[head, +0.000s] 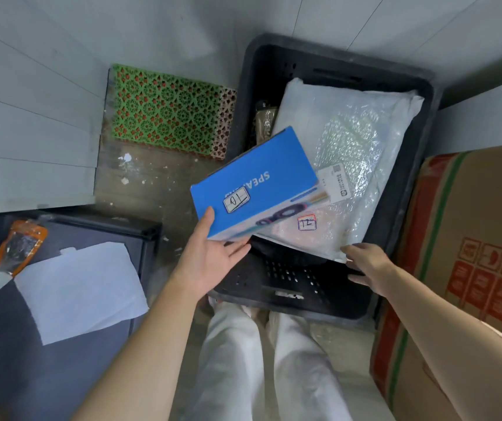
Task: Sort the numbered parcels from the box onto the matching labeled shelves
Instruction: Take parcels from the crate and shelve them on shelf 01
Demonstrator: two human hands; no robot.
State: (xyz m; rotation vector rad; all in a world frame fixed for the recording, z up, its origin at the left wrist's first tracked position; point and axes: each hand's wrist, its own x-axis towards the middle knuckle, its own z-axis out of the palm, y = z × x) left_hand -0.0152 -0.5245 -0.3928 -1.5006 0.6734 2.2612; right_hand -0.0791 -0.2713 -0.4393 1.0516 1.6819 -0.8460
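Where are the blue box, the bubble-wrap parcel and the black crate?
blue box [262, 174]: head view, on its blue top face.
bubble-wrap parcel [350, 147]: head view, on the clear wrap.
black crate [292, 287]: head view, on its near wall.

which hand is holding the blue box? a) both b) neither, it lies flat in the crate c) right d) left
d) the left hand holds the blue box from below, thumb on its top face, while the right hand touches the corner of the bubble-wrap parcel.
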